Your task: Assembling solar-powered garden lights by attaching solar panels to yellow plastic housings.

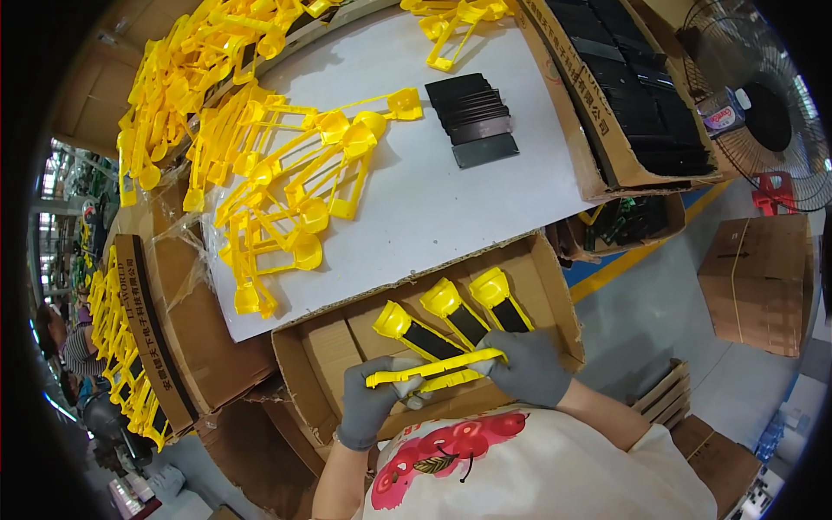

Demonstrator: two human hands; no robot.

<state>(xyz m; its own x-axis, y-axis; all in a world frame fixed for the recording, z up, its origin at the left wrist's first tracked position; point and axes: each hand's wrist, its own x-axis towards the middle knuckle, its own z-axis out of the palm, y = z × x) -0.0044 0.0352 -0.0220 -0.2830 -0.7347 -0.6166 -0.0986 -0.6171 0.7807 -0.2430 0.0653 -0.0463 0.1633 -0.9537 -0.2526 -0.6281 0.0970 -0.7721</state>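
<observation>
My left hand (364,403) and my right hand (530,368), both in grey gloves, grip the two ends of a yellow plastic frame (433,370). It is turned nearly edge-on, so I cannot tell whether a black panel is in it. Under and beyond my hands is an open cardboard box (312,364). Three yellow frames (394,322) with black panels lie side by side in its far part. On the white table (399,225) a pile of yellow frames (299,186) sits to the left. Black flat panels (472,117) overlap in a row to its right.
A large carton of black panels (624,78) stands at the far right, beside a fan (763,113). More yellow frames (186,69) are heaped at the far left. A closed carton (754,282) rests on the floor at right. At the left edge, a person (82,347) is partly visible.
</observation>
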